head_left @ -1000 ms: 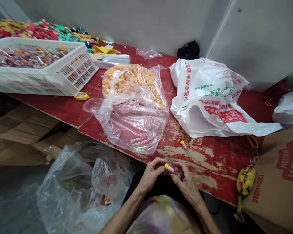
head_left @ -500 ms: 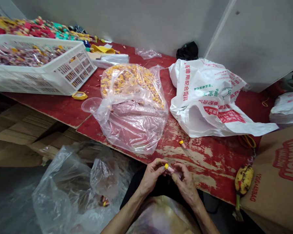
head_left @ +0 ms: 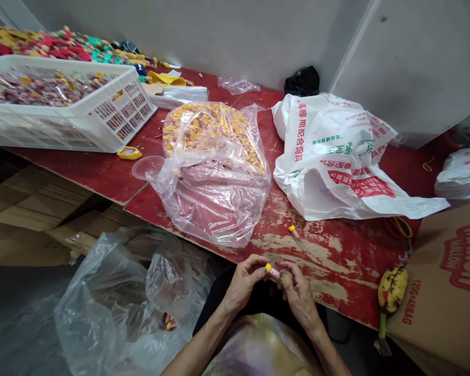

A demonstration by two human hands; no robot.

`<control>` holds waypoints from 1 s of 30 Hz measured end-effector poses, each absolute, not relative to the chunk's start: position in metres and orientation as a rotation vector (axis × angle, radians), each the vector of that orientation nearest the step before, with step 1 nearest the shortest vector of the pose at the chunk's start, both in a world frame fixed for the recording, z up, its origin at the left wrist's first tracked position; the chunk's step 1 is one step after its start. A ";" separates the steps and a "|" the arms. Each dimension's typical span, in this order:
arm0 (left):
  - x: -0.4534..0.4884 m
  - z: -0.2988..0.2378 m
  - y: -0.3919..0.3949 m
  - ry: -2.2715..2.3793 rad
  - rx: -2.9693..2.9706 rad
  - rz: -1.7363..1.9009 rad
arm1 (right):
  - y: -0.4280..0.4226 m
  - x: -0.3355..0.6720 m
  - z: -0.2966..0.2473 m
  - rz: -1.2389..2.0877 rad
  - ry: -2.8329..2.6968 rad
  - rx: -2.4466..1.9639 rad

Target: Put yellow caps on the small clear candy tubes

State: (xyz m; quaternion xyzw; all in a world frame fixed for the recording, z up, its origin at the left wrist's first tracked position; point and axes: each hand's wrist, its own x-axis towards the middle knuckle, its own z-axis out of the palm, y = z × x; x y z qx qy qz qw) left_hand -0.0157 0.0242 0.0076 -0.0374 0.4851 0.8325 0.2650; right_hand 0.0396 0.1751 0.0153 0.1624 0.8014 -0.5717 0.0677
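Observation:
Between my two hands, just off the table's front edge, is a small tube with a yellow cap [head_left: 273, 272] and a pinkish, printed body. My left hand [head_left: 246, 279] pinches it by the capped end. The fingers of my right hand [head_left: 297, 287] are closed on its other end, which they partly hide. A similar yellow-capped tube [head_left: 295, 233] in a clear sleeve lies on the table just beyond my hands. Farther back, a large clear plastic bag [head_left: 219, 209] holds many small yellow-capped pieces.
A white basket [head_left: 102, 122] of wrapped pieces stands at left, colourful items [head_left: 50, 44] behind it. At right are a printed white sack [head_left: 329, 151], a banana [head_left: 392, 290] and a cardboard box [head_left: 446, 292]. A clear bag [head_left: 102, 308] hangs below the red table [head_left: 337, 261].
My right fingers have shifted slightly along the tube, and more of its body shows now. My left hand keeps its grip. The view has moved very slightly.

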 end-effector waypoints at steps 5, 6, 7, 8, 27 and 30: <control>-0.016 0.007 0.025 1.323 -0.093 2.255 | 0.176 0.038 0.017 -1.767 2.495 0.367; -0.016 0.007 0.026 1.323 -0.090 2.256 | 0.177 0.038 0.018 -1.752 2.515 0.355; -0.016 0.007 0.026 1.318 -0.088 2.256 | 0.177 0.038 0.018 -1.732 2.514 0.360; -0.016 0.007 0.026 1.309 -0.084 2.256 | 0.177 0.037 0.018 -1.717 2.496 0.381; -0.013 0.002 0.025 1.304 -0.102 2.261 | 0.178 0.037 0.015 -1.704 2.602 0.323; -0.014 0.001 0.026 1.292 -0.103 2.270 | 0.177 0.036 0.016 -1.699 2.603 0.286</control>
